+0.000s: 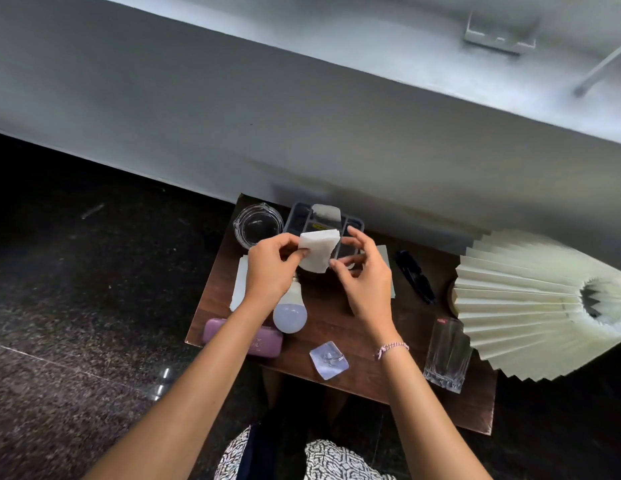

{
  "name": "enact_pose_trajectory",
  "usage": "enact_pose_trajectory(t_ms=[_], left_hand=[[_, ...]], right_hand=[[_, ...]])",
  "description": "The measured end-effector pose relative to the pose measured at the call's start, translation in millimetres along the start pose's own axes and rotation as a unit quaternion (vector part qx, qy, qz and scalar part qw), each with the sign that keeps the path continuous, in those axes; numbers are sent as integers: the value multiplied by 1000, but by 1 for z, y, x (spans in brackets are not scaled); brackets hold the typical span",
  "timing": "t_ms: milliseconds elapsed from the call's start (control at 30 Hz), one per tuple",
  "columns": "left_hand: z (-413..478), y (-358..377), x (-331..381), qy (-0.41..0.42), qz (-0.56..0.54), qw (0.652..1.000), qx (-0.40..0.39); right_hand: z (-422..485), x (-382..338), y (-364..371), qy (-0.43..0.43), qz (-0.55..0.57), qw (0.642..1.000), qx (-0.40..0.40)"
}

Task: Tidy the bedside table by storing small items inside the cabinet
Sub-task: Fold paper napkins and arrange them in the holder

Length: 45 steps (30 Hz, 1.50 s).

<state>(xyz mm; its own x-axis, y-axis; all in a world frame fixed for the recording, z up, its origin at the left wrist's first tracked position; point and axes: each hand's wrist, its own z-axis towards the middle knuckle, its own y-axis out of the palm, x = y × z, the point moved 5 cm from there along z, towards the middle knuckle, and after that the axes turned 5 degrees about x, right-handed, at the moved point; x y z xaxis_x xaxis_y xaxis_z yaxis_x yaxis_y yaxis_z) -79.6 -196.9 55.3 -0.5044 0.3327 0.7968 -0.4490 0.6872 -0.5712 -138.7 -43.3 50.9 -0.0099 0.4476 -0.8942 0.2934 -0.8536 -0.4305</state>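
1. A dark speckled stone floor (77, 271) runs up to a plain grey wall (233, 116). A small brown wooden bedside table (337, 327) stands against that wall.
2. Above the middle of the table, the left hand (267, 268) pinches a folded white paper (317, 249) by its left edge, thumb against curled fingers.
3. The paper is lifted off the wood and hangs in front of a dark grey divided tray (295, 216) at the far edge of the table.
4. The right hand (364, 282) is just right of the paper, its fingers spread and loosely bent, gripping nothing that can be made out. Its thumb tip lies at the paper's near right corner; whether it actually touches is hard to say from this angle.
5. A pink-and-white bracelet (390, 349) circles the right wrist.
6. Far left on the table sits a clear glass dish (255, 223), just beside the tray.
7. A white sheet (240, 285) lies along the left edge, partly under the left wrist.
8. A white light bulb (290, 313) lies on its side near the left forearm, with a purple case (267, 344) at the near left edge.
9. A clear packet (329, 360) lies near the front edge, between the two forearms.
10. Right of the right hand are a grey card (385, 258), black sunglasses (414, 275) and, nearer, an upright glass tumbler (446, 355).
11. A pale pleated lampshade (527, 299) fills the right side.
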Motion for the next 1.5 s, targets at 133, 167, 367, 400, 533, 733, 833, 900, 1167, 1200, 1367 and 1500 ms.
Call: enact_pose_trajectory(t_ms=[133, 167, 367, 400, 533, 733, 833, 900, 1167, 1200, 1367, 1500], left_hand=[[10, 2, 6, 18, -2, 1000, -26], [12, 3, 6, 21, -1, 999, -30], [22, 9, 6, 41, 22, 998, -38], [22, 11, 5, 38, 28, 998, -47], [24, 16, -3, 23, 27, 997, -75], [27, 14, -7, 29, 70, 996, -49], [29, 18, -5, 42, 91, 994, -53], [30, 21, -3, 48, 112, 991, -53], [36, 33, -5, 63, 163, 983, -54], [36, 33, -6, 64, 159, 983, -58], [34, 34, -10, 73, 162, 982, -64], [29, 35, -8, 88, 179, 978, -59]], right_hand=[[18, -10, 5, -33, -26, 999, 2], [21, -12, 5, -45, -43, 998, 7], [26, -9, 9, -84, -117, 989, 33], [26, -7, 10, -81, -123, 989, 32], [25, 0, 14, -72, -140, 987, 18], [29, -5, 7, -77, -114, 990, 38], [31, -7, 1, -75, -118, 989, 40], [31, -6, 0, -73, -125, 989, 39], [29, -3, 9, -92, -168, 981, 12], [29, -3, 11, -99, -176, 979, 5], [27, -5, 20, -126, -228, 965, -26], [26, -1, 23, -118, -260, 958, -38]])
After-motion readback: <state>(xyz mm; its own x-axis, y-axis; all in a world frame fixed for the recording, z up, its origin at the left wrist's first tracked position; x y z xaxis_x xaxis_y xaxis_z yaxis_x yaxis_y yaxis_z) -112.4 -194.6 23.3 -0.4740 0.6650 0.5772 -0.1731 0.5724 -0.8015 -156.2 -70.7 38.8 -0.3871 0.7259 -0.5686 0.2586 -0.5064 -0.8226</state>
